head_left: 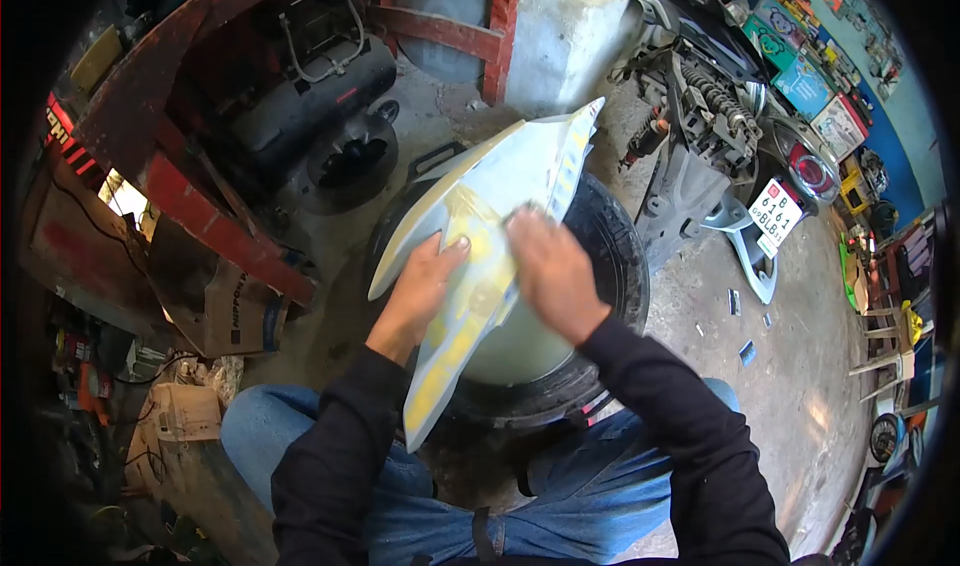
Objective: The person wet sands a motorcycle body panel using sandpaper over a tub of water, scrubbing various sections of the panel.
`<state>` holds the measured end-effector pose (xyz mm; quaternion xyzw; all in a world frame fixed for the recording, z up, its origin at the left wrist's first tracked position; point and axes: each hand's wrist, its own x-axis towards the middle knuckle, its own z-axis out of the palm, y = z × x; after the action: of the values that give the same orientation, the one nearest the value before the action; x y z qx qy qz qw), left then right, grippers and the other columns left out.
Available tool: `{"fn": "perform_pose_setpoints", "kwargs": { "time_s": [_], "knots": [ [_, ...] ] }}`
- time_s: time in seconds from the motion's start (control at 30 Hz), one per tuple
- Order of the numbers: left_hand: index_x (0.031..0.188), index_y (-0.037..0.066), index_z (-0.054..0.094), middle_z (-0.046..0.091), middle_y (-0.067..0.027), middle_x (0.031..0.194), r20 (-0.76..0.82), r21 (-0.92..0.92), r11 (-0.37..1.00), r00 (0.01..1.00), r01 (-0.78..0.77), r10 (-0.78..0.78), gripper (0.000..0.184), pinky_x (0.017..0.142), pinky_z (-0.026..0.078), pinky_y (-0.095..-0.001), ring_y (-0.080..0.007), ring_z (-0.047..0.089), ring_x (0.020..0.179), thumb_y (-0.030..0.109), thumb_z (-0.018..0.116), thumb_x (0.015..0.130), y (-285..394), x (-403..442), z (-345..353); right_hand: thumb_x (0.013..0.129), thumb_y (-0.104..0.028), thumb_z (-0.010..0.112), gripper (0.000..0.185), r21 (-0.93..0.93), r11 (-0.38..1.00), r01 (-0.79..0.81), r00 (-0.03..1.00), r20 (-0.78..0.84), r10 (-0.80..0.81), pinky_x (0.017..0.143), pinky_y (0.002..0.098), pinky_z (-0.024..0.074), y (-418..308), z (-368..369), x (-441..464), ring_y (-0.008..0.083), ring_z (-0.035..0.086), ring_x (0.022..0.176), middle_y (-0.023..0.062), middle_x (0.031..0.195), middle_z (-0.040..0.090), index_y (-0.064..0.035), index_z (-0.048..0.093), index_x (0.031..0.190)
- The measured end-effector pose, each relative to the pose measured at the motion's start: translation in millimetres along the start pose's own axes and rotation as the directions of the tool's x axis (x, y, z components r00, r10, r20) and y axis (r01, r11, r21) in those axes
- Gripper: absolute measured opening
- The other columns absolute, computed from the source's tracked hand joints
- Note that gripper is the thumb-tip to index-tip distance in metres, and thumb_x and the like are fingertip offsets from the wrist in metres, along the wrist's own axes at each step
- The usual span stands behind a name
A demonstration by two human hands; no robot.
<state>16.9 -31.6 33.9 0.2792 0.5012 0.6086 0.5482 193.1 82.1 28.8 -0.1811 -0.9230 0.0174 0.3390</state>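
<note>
A pointed body panel (pixel 482 266), pale grey-white with yellow patches, lies slantwise over a round black tub (pixel 625 266) that holds cloudy water. My left hand (pixel 425 284) grips the panel's left side, thumb on top and the other fingers hidden beneath. On the panel's right side rests my right hand (pixel 555 271), blurred by motion. Its fingertips touch the surface, and whatever may be under them cannot be seen.
A partly dismantled motorcycle (pixel 700 116) with a white number plate stands at the upper right. Red metal frame (pixel 225 221) and a dark tank (pixel 310 106) are at the upper left. Cardboard (pixel 190 411) lies lower left; small blue scraps (pixel 747 352) dot the floor.
</note>
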Motion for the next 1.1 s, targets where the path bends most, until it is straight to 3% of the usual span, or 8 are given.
{"fn": "perform_pose_setpoints", "kwargs": {
  "time_s": [0.1,0.27,0.33,0.43,0.5,0.6,0.73,1.1],
  "knots": [
    [0.131,-0.002,0.059,0.069,-0.0085,0.118,-0.065,0.051,0.996,0.995,-0.073,0.077,0.032,0.092,0.052,-0.0313,-0.0139,0.066,0.104,0.020,0.053,0.107,-4,5,-2,0.089,-0.003,0.063,0.034,0.100,0.982,0.162,0.986,0.033,-0.166,0.107,0.0469,0.0500,-41,-3,-31,0.0358,0.066,0.122,0.0209,0.127,0.069,-0.0001,0.070,0.122],
    [0.131,-0.002,0.059,0.069,-0.0083,0.118,-0.014,0.010,0.999,0.999,-0.034,0.034,0.033,0.093,0.052,-0.0313,-0.0133,0.065,0.104,0.020,0.053,0.107,-11,3,-2,0.089,-0.003,0.063,0.035,0.008,0.999,-0.039,0.999,0.001,0.039,0.111,0.0464,0.0479,3,1,3,0.0338,0.064,0.127,0.0184,0.129,0.070,-0.0006,0.070,0.123],
    [0.131,-0.002,0.060,0.069,-0.0082,0.118,-0.003,0.025,0.997,0.997,-0.071,0.072,0.033,0.093,0.052,-0.0313,-0.0132,0.065,0.103,0.020,0.053,0.107,-5,9,-4,0.089,-0.005,0.063,0.035,-0.048,0.986,0.159,0.986,-0.047,-0.161,0.106,0.0462,0.0503,-31,0,-22,0.0358,0.065,0.123,0.0201,0.126,0.069,0.0010,0.068,0.123],
    [0.132,-0.001,0.059,0.069,-0.0081,0.118,-0.057,0.102,0.991,0.994,-0.084,0.091,0.034,0.090,0.055,-0.0309,-0.0147,0.068,0.104,0.022,0.054,0.107,-8,8,-4,0.087,-0.001,0.062,0.038,0.041,0.992,0.119,0.993,0.010,-0.119,0.109,0.0468,0.0487,-13,0,-14,0.0349,0.064,0.127,0.0201,0.130,0.068,0.0004,0.068,0.125],
    [0.130,-0.002,0.060,0.070,-0.0079,0.117,-0.018,-0.018,1.000,1.000,-0.019,0.019,0.033,0.091,0.053,-0.0315,-0.0132,0.065,0.102,0.020,0.053,0.107,-4,3,2,0.087,0.002,0.061,0.040,0.040,0.999,0.011,1.000,-0.021,-0.010,0.111,0.0472,0.0479,16,5,7,0.0337,0.063,0.130,0.0191,0.131,0.069,-0.0011,0.069,0.127],
    [0.131,-0.002,0.060,0.070,-0.0077,0.118,-0.022,0.021,0.998,0.998,-0.063,0.064,0.034,0.091,0.053,-0.0313,-0.0134,0.066,0.102,0.021,0.053,0.107,-5,6,-4,0.087,0.002,0.061,0.039,0.065,0.984,0.164,0.985,-0.059,-0.160,0.108,0.0477,0.0495,-21,4,-23,0.0362,0.064,0.126,0.0202,0.130,0.068,-0.0010,0.069,0.125],
    [0.132,-0.001,0.059,0.069,-0.0082,0.119,-0.027,0.015,0.998,0.997,-0.067,0.067,0.036,0.089,0.056,-0.0311,-0.0143,0.068,0.103,0.024,0.055,0.107,-9,7,-3,0.087,0.001,0.062,0.042,0.113,0.990,0.083,0.997,-0.003,-0.083,0.113,0.0466,0.0464,6,2,-2,0.0332,0.062,0.130,0.0201,0.132,0.068,-0.0019,0.069,0.128],
    [0.133,-0.001,0.058,0.070,-0.0087,0.118,-0.003,0.054,0.997,0.998,-0.059,0.059,0.035,0.091,0.055,-0.0314,-0.0144,0.068,0.104,0.022,0.054,0.107,-2,7,-2,0.090,-0.005,0.061,0.035,-0.101,0.991,0.092,0.996,0.006,-0.091,0.110,0.0456,0.0475,-8,-9,-16,0.0326,0.063,0.128,0.0195,0.129,0.069,0.0000,0.069,0.124]
  ]
}}
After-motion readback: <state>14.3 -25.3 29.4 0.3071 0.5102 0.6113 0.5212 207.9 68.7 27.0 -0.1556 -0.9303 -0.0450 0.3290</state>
